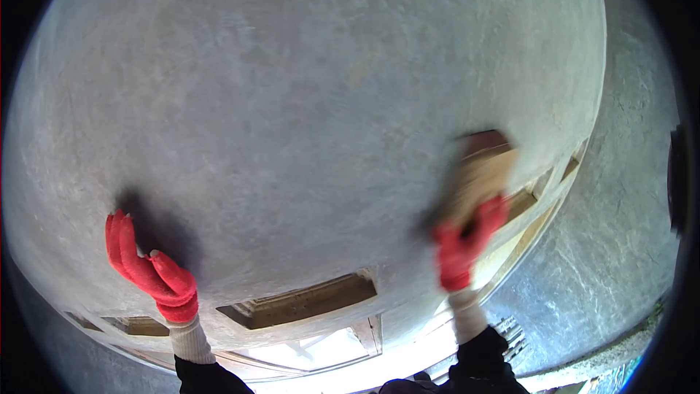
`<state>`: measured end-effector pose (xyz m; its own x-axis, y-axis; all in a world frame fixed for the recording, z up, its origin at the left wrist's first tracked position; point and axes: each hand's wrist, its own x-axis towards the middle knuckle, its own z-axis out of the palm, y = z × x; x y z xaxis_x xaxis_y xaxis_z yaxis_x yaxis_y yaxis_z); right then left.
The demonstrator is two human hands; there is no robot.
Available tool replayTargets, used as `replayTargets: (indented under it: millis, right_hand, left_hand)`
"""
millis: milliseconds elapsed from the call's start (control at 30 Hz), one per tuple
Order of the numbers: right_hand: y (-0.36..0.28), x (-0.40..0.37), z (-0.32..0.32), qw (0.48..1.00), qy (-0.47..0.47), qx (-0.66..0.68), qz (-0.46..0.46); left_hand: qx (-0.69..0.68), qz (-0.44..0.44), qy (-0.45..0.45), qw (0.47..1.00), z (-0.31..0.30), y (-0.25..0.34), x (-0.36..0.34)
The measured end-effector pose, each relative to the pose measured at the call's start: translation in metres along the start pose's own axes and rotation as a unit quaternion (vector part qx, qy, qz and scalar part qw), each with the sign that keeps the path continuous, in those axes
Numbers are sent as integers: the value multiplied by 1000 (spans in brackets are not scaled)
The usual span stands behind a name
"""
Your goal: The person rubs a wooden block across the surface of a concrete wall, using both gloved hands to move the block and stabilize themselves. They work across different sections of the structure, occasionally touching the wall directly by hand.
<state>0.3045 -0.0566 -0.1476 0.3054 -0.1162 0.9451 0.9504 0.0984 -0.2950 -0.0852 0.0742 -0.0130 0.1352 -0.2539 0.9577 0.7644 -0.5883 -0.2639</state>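
Note:
A broad grey plastered surface point(313, 117) with cloudy marks fills most of the head view. On the right, my right hand point(467, 244), in a red-coated glove with a white cuff, is closed round the near end of a long wooden block point(481, 179). The block has a reddish-brown far end, lies against or close to the plaster, and is smeared by motion. At the left, my left hand point(154, 270) wears a matching glove. Its fingers are stretched out with the thumb apart and nothing in them, close beside the plaster, where a dark shadow falls. Whether it touches cannot be told.
A recessed rectangular opening point(302, 303) lies between my hands, and a smaller opening point(138, 326) is by my left wrist. Below is a bright framed window point(306, 350). Another grey wall point(612, 233) meets the plaster along the right edge.

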Motion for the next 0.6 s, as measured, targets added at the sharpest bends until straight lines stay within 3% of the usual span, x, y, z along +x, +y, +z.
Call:
replayTargets:
  millis: [33, 100, 133, 200, 233, 267, 300, 333, 367, 433, 500, 600]
  right_hand:
    - [-17, -28, 5, 990, -63, -8, -127]
    - [-55, -35, 7, 944, -146, 65, -290]
    - [-45, -35, 5, 945, -141, 63, -288]
    - [0, -34, -8, 969, -146, 9, -201]
    - [34, -26, -16, 985, -88, -19, -148]
    - [59, -15, -18, 999, -4, 36, -35]
    - [72, -4, -22, 989, 41, 60, 128]
    - [80, 4, -21, 968, 93, 33, 229]
    - [71, 3, -21, 968, 90, 37, 230]
    - [34, -1, -10, 996, 33, 43, 67]
    - [-20, -12, -6, 994, -85, 51, -41]
    - [-61, 17, -10, 983, -142, 83, -86]
  left_hand:
    - [-7, 0, -6, 1000, -1, -1, -2]
    - [17, 13, 4, 1000, -3, -3, -5]
    - [-7, 0, 15, 1000, -4, -1, -11]
    - [-8, -10, -1, 1000, -15, 10, -19]
    - [-7, -25, -20, 999, -22, 18, -25]
    - [-17, -27, -29, 999, -31, 26, -31]
    - [-15, -33, -47, 998, -39, 34, -39]
    - [-33, -45, -73, 996, -42, 49, -44]
    - [-50, -56, -101, 992, -42, 69, -48]
    - [-113, 28, -189, 975, -28, 115, -49]
    - [-194, 77, -196, 958, 0, 175, -44]
    - [-226, -38, -194, 954, 32, 250, -38]
